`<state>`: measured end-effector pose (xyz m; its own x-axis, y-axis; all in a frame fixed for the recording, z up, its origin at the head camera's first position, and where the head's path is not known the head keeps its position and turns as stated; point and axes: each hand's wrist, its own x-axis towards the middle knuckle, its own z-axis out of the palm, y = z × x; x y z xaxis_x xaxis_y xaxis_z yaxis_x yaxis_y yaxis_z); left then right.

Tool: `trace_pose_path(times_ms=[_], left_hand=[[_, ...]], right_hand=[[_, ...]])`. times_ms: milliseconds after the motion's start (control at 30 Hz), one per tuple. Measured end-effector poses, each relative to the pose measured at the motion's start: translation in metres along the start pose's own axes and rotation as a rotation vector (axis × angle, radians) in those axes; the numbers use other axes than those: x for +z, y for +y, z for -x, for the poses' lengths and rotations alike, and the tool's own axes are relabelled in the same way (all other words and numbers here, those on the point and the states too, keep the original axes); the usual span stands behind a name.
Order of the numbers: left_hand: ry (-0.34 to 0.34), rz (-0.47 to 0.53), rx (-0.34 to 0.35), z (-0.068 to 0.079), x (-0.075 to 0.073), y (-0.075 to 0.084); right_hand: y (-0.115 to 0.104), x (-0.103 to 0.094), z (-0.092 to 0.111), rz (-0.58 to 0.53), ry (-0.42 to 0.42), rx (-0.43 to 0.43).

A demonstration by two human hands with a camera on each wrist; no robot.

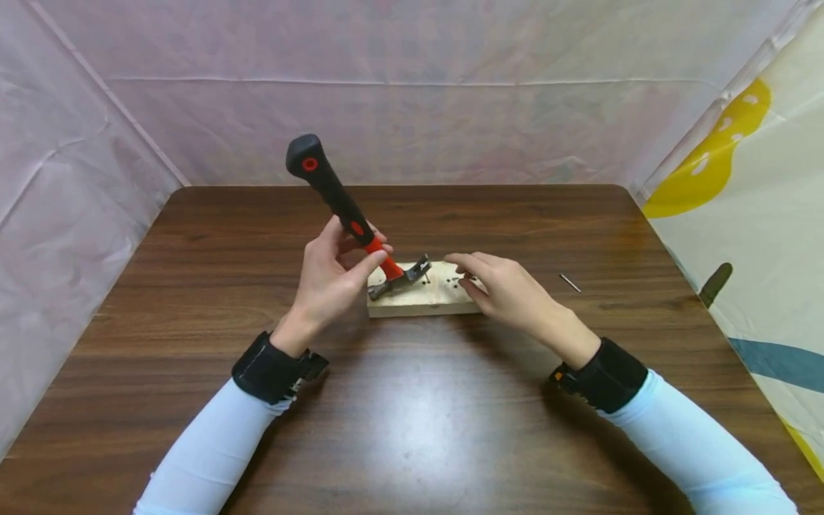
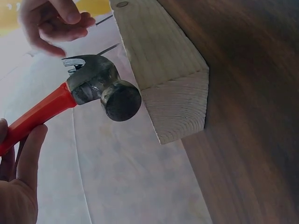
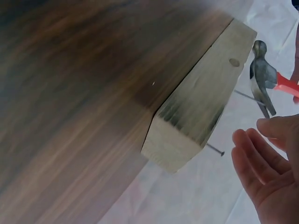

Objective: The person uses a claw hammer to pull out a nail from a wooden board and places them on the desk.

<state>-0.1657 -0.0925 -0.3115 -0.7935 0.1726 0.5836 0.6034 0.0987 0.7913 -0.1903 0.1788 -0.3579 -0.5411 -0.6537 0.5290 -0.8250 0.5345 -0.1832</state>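
My left hand (image 1: 328,275) holds a claw hammer (image 1: 328,182) by the red lower part of its handle, between thumb and fingers. The black grip points up and away to the left. Its metal head (image 2: 96,81) is low over the left part of a pale wooden block (image 1: 421,310), with the claw toward a nail (image 3: 250,97) standing in the wood. Another nail (image 3: 216,149) sticks out near the block's right end. Close by is my right hand (image 1: 508,286), fingers loosely bent and nothing visible between them.
A loose nail (image 1: 569,283) lies on the brown wooden table (image 1: 412,400), to the right of the block. Several dark holes or spots mark the block's top. Pale sheeting (image 1: 412,129) hangs behind the table, and a patterned sheet (image 1: 740,250) hangs on the right.
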Motion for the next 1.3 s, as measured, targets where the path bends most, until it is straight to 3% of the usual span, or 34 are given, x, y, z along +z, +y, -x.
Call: trace_pose_path(times_ms=[233, 700, 967, 1300], left_hand=[[0.01, -0.001, 0.005, -0.003, -0.002, 0.0], [0.027, 0.092, 0.002, -0.005, 0.0, 0.003], [0.035, 0.149, -0.008, -0.005, 0.003, 0.007], [0.019, 0.159, -0.003, -0.004, 0.005, 0.01]], right_hand=[[-0.004, 0.007, -0.008, -0.133, 0.011, 0.003], [-0.009, 0.009, -0.011, -0.134, 0.026, 0.001], [-0.013, 0.011, -0.012, -0.152, 0.087, -0.032], [-0.013, 0.012, -0.01, -0.145, 0.108, -0.034]])
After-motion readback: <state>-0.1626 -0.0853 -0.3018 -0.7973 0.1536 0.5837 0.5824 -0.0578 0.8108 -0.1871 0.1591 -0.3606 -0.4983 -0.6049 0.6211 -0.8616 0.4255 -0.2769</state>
